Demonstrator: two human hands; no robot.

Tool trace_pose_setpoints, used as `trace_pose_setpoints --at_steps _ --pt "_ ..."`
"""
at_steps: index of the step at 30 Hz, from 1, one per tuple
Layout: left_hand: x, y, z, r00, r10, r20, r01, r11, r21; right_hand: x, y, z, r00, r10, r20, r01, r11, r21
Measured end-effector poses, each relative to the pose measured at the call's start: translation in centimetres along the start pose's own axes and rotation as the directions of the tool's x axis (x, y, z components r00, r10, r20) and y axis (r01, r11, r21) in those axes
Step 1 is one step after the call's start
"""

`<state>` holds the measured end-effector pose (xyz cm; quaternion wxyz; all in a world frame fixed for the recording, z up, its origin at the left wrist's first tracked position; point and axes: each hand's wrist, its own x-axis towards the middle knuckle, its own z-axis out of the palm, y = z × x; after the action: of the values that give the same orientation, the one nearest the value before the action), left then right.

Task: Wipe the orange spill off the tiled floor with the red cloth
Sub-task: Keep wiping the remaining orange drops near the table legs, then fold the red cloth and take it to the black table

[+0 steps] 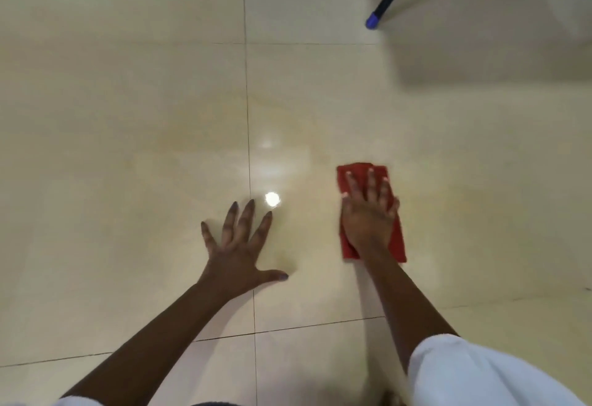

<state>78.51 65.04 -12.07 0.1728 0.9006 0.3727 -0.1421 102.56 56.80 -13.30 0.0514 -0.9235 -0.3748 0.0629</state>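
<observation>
My right hand (368, 213) presses flat on the folded red cloth (395, 242), fingers spread over it, on the cream tiled floor (128, 149) right of centre. My left hand (238, 245) lies open and flat on the tile to the left of the cloth, fingers spread, holding nothing. A faint orange-yellow smear (205, 130) tints the tiles ahead of both hands, around the grout line. The picture is blurred around the cloth.
A dark pole with a blue tip (373, 21) slants down to the floor at the upper right, beside a grey shadowed patch (480, 59). A bright light reflection (272, 199) shines on the tile near my left fingertips. White sleeves (480, 373) fill the lower right.
</observation>
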Motion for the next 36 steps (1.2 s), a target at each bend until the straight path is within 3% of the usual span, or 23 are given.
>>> trace_pose_setpoints --at_steps 3,5,9,11,12,13,15,16,18,20,23,26,28,32,34,36 --pt "1.2 2.0 -0.2 0.996 0.074 0.041 -0.077 0.995 0.063 -2.9 2.5 0.0 0.969 0.243 -0.051 -0.239 0.969 0.067" --pt "1.4 2.6 -0.3 0.993 0.079 0.088 -0.087 0.992 0.088 -5.0 1.3 0.1 0.954 0.293 -0.067 -0.285 0.953 0.104" --pt "2.5 3.3 -2.3 0.991 0.042 0.130 -0.052 0.996 0.076 -5.4 -2.5 -0.2 1.000 0.009 -0.023 -0.005 0.985 0.173" --pt "3.2 4.6 -4.8 0.985 0.006 0.173 0.010 0.996 -0.088 -4.4 -3.6 -1.2 0.999 -0.036 0.013 0.027 0.906 0.422" --pt "3.5 5.2 -6.2 0.976 -0.022 0.217 0.085 0.954 -0.287 -3.9 -4.2 -2.2 0.999 0.002 0.045 -0.029 0.794 0.607" --pt "3.7 5.9 -7.6 0.958 -0.039 0.283 0.188 0.831 -0.523 -3.5 -4.7 -3.6 0.993 0.047 0.108 -0.114 0.626 0.772" --pt "3.4 7.7 -10.7 0.923 -0.035 0.383 0.360 0.428 -0.829 -2.7 -5.5 -7.0 0.965 0.077 0.250 -0.261 0.300 0.918" --pt "3.2 8.4 -11.7 0.921 -0.043 0.387 0.382 0.285 -0.879 -2.5 -5.7 -8.3 0.952 0.062 0.301 -0.308 0.196 0.931" --pt "2.6 10.0 -14.7 0.924 -0.078 0.374 0.381 0.119 -0.917 -2.0 -5.8 -11.8 0.925 0.004 0.379 -0.379 0.045 0.924" --pt "1.9 11.6 -18.3 0.930 -0.110 0.350 0.357 0.050 -0.933 -1.5 -6.0 -15.7 0.912 -0.033 0.408 -0.408 0.016 0.913" --pt "0.5 13.8 -23.4 0.941 -0.109 0.320 0.325 0.038 -0.945 -2.0 -6.2 -22.4 0.934 -0.049 0.355 -0.348 0.108 0.931" --pt "-1.6 16.3 -29.4 0.951 -0.091 0.295 0.299 0.032 -0.954 -3.0 -6.1 -30.3 0.944 -0.068 0.322 -0.313 0.119 0.942" --pt "-3.1 17.8 -34.0 0.957 -0.105 0.272 0.273 -0.005 -0.962 -3.3 -5.4 -35.4 0.946 -0.067 0.319 -0.316 0.051 0.947" --pt "-7.0 21.0 -44.8 0.971 -0.037 0.236 0.231 -0.115 -0.966 -3.0 -3.3 -47.6 0.919 0.022 0.394 -0.382 -0.198 0.903" --pt "-9.5 22.8 -50.2 0.973 0.006 0.231 0.229 -0.187 -0.955 -3.0 -2.2 -53.9 0.881 0.017 0.473 -0.464 -0.165 0.870" --pt "-11.7 24.7 -55.2 0.972 0.048 0.229 0.234 -0.248 -0.940 -3.1 -1.3 -60.1 0.858 -0.032 0.512 -0.513 -0.031 0.858"
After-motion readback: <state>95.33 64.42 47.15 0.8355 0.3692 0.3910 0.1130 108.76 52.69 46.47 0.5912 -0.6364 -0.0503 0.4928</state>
